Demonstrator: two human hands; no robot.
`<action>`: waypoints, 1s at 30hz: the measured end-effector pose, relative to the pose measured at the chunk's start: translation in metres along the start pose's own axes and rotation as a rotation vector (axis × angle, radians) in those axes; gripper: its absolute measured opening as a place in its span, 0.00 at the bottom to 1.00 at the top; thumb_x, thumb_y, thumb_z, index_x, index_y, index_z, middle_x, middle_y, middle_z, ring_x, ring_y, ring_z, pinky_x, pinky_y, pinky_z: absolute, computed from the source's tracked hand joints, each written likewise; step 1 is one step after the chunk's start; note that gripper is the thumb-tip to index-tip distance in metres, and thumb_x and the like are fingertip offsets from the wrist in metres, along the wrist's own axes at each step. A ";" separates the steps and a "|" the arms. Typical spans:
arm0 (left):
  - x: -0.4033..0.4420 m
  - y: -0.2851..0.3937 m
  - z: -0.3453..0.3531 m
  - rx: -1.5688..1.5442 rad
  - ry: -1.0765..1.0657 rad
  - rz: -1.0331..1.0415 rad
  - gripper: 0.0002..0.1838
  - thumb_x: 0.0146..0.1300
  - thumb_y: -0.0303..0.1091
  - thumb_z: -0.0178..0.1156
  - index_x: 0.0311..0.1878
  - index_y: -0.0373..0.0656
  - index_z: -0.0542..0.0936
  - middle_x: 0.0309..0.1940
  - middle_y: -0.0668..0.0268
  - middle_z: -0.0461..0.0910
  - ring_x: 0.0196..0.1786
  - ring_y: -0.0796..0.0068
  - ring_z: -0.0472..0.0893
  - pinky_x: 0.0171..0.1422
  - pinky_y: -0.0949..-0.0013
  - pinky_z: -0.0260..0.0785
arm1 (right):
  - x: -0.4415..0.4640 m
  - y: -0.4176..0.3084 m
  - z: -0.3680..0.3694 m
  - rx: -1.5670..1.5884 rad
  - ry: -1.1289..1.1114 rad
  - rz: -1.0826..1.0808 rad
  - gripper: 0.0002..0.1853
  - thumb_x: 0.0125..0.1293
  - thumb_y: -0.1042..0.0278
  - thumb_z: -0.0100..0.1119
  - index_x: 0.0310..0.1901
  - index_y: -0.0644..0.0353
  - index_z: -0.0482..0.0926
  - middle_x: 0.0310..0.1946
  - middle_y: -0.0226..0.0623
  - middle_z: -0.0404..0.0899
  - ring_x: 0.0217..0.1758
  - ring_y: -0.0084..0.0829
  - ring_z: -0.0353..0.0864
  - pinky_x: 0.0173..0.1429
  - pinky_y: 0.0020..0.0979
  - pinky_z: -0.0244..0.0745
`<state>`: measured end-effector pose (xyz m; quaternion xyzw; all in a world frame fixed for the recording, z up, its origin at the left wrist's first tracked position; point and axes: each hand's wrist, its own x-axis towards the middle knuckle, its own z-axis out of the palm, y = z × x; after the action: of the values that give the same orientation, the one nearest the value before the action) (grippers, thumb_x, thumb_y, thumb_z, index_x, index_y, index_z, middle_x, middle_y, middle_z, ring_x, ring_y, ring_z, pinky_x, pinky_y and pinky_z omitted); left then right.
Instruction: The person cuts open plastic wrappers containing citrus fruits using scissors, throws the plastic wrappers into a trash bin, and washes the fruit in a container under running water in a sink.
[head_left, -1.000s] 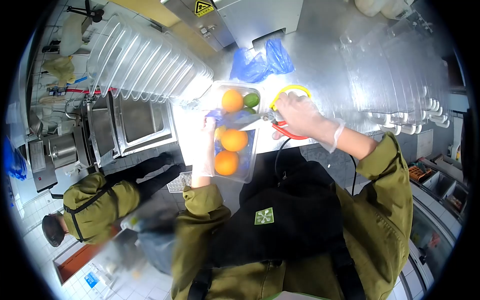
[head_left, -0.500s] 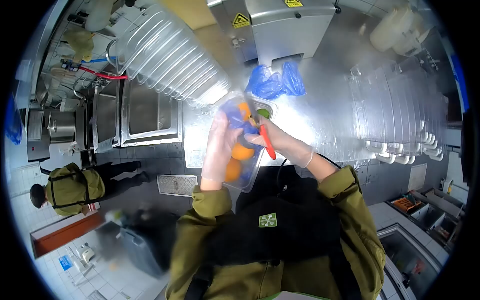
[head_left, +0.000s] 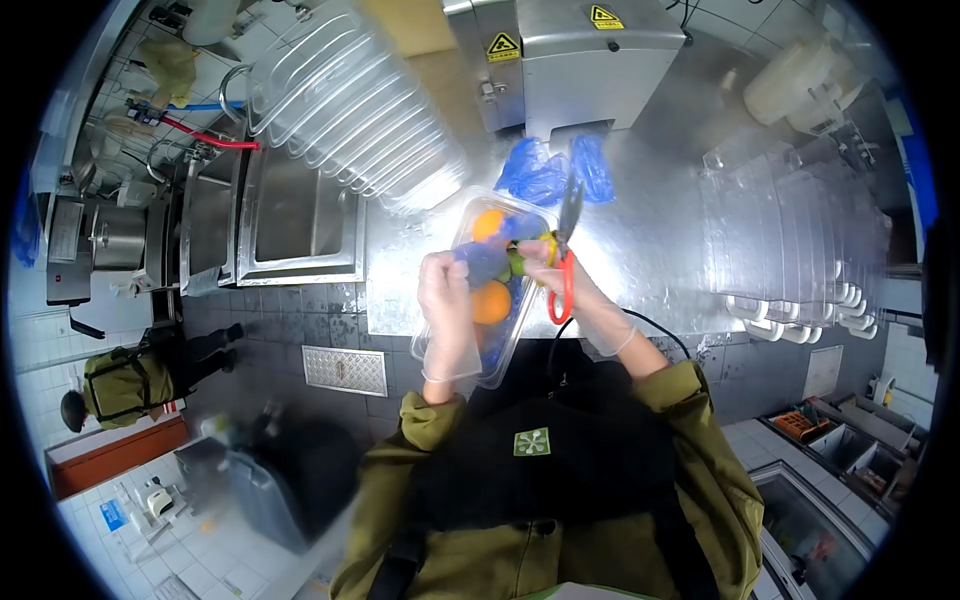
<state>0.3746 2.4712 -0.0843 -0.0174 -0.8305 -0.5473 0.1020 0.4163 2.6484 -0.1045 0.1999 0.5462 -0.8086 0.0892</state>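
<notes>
The left hand (head_left: 446,305) is pinching a translucent blue plastic bag (head_left: 482,262) between its fingers; the right hand (head_left: 588,302) is holding scissors (head_left: 567,272), the blades pointing away beyond its fingertips. A clear plastic container (head_left: 494,379) is lying beneath both hands' fingers, one orange (head_left: 489,302) showing between the hands and another orange (head_left: 488,226) just beyond the left fingertips. Whether the right fingertips are touching the bag, I cannot tell.

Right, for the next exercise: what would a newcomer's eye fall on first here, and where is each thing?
Probably the bright oranges, in the clear tub in front of the person. Next might come the scissors in the right hand, with their red handle and dark blades. The crumpled blue plastic also stands out, beyond the tub on the shiny counter.
</notes>
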 end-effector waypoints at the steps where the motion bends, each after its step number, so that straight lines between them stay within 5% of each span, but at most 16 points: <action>1: 0.007 0.027 -0.004 0.152 -0.042 0.340 0.05 0.56 0.23 0.57 0.35 0.42 0.73 0.27 0.60 0.74 0.29 0.58 0.76 0.37 0.66 0.71 | 0.000 0.010 -0.013 0.040 0.046 -0.034 0.17 0.60 0.71 0.59 0.51 0.64 0.72 0.30 0.25 0.72 0.35 0.18 0.72 0.43 0.20 0.67; 4: 0.018 0.022 0.008 0.321 -0.233 0.376 0.06 0.56 0.24 0.59 0.36 0.43 0.73 0.28 0.61 0.76 0.30 0.56 0.77 0.35 0.63 0.71 | -0.009 0.003 -0.045 -0.155 0.099 0.065 0.11 0.61 0.66 0.61 0.38 0.61 0.70 0.36 0.30 0.74 0.37 0.21 0.72 0.44 0.24 0.69; 7: 0.027 0.033 0.004 0.359 -0.143 0.501 0.06 0.56 0.25 0.59 0.35 0.44 0.74 0.29 0.61 0.78 0.31 0.56 0.79 0.35 0.61 0.71 | -0.027 -0.007 -0.057 -0.109 0.170 0.058 0.13 0.62 0.62 0.61 0.39 0.60 0.71 0.43 0.34 0.75 0.39 0.22 0.72 0.47 0.27 0.69; 11: 0.037 0.045 0.012 0.207 -0.123 0.397 0.06 0.57 0.26 0.59 0.38 0.42 0.74 0.30 0.59 0.78 0.32 0.56 0.79 0.36 0.63 0.71 | -0.037 -0.013 -0.062 -0.142 0.223 0.047 0.13 0.63 0.58 0.60 0.38 0.58 0.70 0.48 0.38 0.75 0.42 0.23 0.73 0.49 0.30 0.70; 13: 0.047 0.055 0.030 0.071 -0.168 0.448 0.05 0.61 0.26 0.58 0.40 0.40 0.74 0.29 0.61 0.78 0.30 0.68 0.77 0.36 0.68 0.70 | -0.045 -0.011 -0.062 -0.158 0.250 0.033 0.13 0.64 0.58 0.59 0.37 0.58 0.70 0.48 0.37 0.75 0.44 0.24 0.74 0.50 0.31 0.71; 16: 0.075 0.064 0.080 -0.044 -0.267 0.369 0.07 0.64 0.29 0.57 0.42 0.37 0.74 0.31 0.62 0.77 0.32 0.77 0.74 0.37 0.73 0.68 | -0.052 -0.010 -0.057 -0.132 0.340 -0.077 0.12 0.61 0.60 0.56 0.32 0.61 0.76 0.22 0.23 0.68 0.26 0.17 0.65 0.32 0.23 0.62; 18: 0.096 0.062 0.116 -0.139 -0.427 0.149 0.11 0.63 0.33 0.58 0.43 0.36 0.74 0.33 0.62 0.78 0.34 0.75 0.76 0.40 0.71 0.70 | -0.059 -0.011 -0.059 -0.127 0.348 -0.091 0.13 0.61 0.59 0.57 0.35 0.62 0.77 0.23 0.24 0.69 0.27 0.18 0.66 0.33 0.23 0.63; 22: 0.115 0.008 0.152 0.111 -0.371 0.084 0.13 0.61 0.41 0.59 0.41 0.41 0.76 0.34 0.55 0.81 0.37 0.56 0.80 0.43 0.60 0.71 | -0.073 -0.012 -0.065 -0.135 0.376 -0.017 0.16 0.62 0.57 0.60 0.38 0.63 0.78 0.25 0.25 0.72 0.29 0.19 0.68 0.35 0.23 0.65; 25: 0.091 0.033 0.104 0.238 -0.516 0.152 0.13 0.62 0.43 0.57 0.37 0.43 0.78 0.33 0.56 0.81 0.39 0.55 0.81 0.42 0.59 0.72 | -0.082 -0.010 -0.067 -0.137 0.422 -0.033 0.16 0.62 0.57 0.61 0.39 0.63 0.78 0.27 0.26 0.72 0.30 0.19 0.68 0.37 0.23 0.66; 30: 0.044 -0.013 0.065 0.861 -1.068 0.784 0.09 0.54 0.38 0.61 0.36 0.46 0.82 0.31 0.64 0.80 0.38 0.67 0.80 0.40 0.61 0.72 | -0.083 -0.002 -0.073 -0.126 0.369 0.031 0.15 0.63 0.60 0.60 0.41 0.64 0.75 0.34 0.30 0.75 0.35 0.21 0.70 0.42 0.24 0.67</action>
<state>0.3196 2.5219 -0.1131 -0.5282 -0.8393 -0.0193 -0.1273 0.5069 2.7096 -0.0917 0.3471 0.5998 -0.7208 0.0124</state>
